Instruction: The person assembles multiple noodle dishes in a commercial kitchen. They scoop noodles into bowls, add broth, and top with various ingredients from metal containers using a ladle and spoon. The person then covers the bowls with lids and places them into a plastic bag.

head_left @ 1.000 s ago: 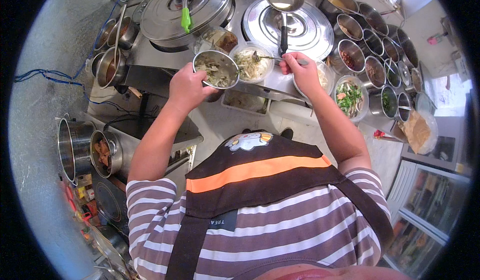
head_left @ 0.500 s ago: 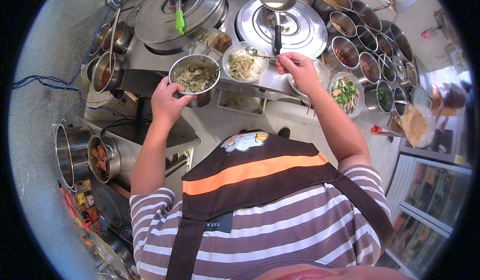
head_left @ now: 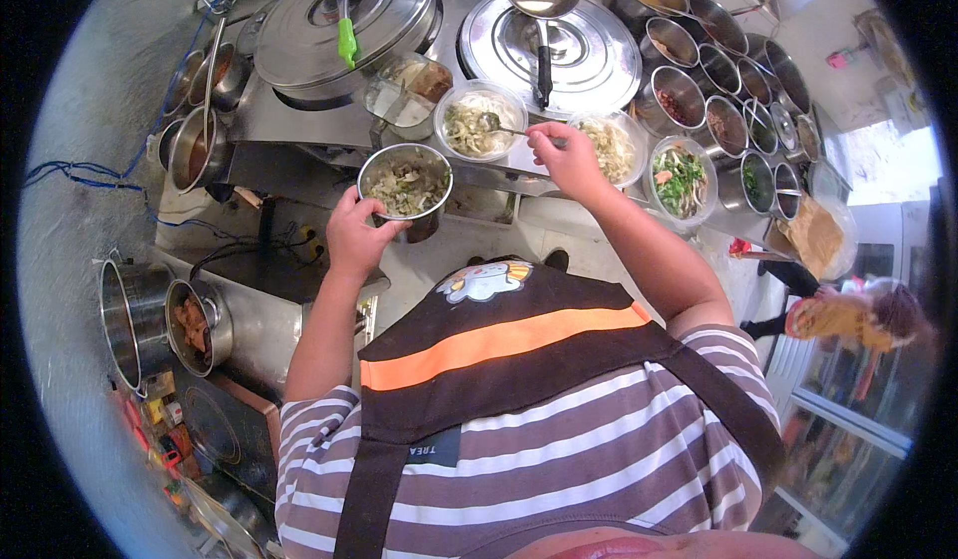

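The left hand [head_left: 351, 235] grips a steel bowl [head_left: 404, 182] level (keeping food in) while the right hand [head_left: 561, 155] pinches a spoon [head_left: 504, 128] over a plastic tub [head_left: 479, 120].

Both bare forearms reach up and away from the striped-sleeved torso. The left hand [head_left: 351, 235] sits nearer the body, palm turned upward, its fingers [head_left: 344, 203] curled round and cupped in a firm hold, thumb on the near side. The right arm stretches farther out, elbow bent and forearm angled inward. The right hand [head_left: 564, 155] is raised higher, knuckles up, with its fingers [head_left: 539, 138] pinched tightly together at the tips.
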{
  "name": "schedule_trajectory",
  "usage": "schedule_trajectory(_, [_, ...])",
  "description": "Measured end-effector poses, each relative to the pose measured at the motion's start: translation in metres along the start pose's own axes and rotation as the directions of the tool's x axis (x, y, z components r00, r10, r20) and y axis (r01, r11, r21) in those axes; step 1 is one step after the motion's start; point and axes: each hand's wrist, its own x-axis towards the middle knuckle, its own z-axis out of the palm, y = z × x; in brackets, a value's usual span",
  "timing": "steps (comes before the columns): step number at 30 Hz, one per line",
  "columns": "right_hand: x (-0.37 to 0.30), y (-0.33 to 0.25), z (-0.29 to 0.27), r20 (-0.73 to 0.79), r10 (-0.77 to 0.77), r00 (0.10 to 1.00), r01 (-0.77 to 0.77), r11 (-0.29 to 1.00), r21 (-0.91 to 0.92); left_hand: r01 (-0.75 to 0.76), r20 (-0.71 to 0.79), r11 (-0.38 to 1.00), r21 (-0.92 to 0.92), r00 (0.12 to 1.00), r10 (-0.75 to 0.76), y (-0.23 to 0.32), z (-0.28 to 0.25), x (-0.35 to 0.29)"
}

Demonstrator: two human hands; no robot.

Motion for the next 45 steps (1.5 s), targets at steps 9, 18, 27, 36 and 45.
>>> schedule_trajectory(9, [-0.002, -0.008, -0.006, -0.086, 0.064, 0.994, -0.053, 0.99, 0.129, -0.032, 0.008, 0.999, -0.002, 0.999, 0.032, -0.005, 0.004, -0.002])
schedule_trajectory(18, [-0.024, -0.056, 0.007, 0.005, -0.047, 0.999, 0.044, 0.964, 0.262, -0.114, -0.005, 0.993, -0.033, 0.993, 0.114, -0.003, 0.003, 0.0])
schedule_trajectory(27, [-0.054, -0.078, 0.017, 0.37, -0.653, 0.66, 0.743, 0.638, -0.201, -0.284, -0.018, 0.955, -0.089, 0.959, 0.284, 0.037, -0.026, 0.002])
schedule_trajectory(36, [-0.09, -0.096, -0.041, 0.203, -0.539, 0.818, 0.575, 0.777, -0.255, -0.382, 0.035, 0.871, -0.309, 0.911, 0.412, 0.082, -0.011, 0.029])
schedule_trajectory(45, [-0.091, -0.05, -0.133, -0.186, 0.035, 0.982, 0.005, 0.977, 0.212, -0.365, 0.085, 0.872, -0.326, 0.908, 0.411, 0.117, 0.043, 0.022])
